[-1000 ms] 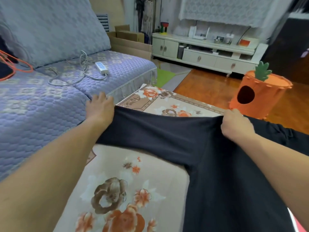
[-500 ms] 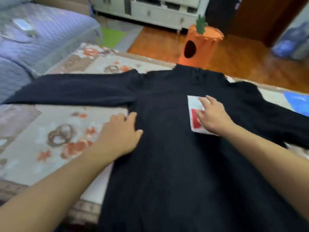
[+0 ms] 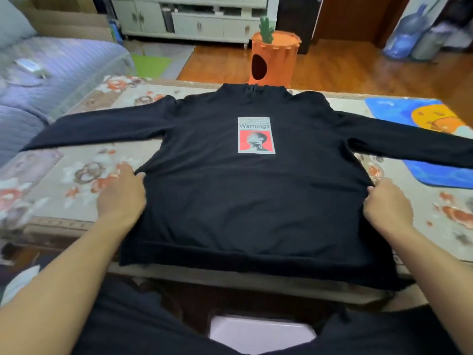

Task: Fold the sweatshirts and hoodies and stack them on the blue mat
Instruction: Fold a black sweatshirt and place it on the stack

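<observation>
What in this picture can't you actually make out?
- Head view: the right sleeve's cuff is cut off by the frame edge.
- That sleeve covers part of the blue mat.
- The fine print above "Warnings" on the patch is too small.
- The thing on the sofa is blurred.

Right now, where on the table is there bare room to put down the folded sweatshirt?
Bare cloth shows left of the left hand, under the left sleeve, and right of the right hand. The sweatshirt fills the middle; its right sleeve crosses the blue mat.
</observation>
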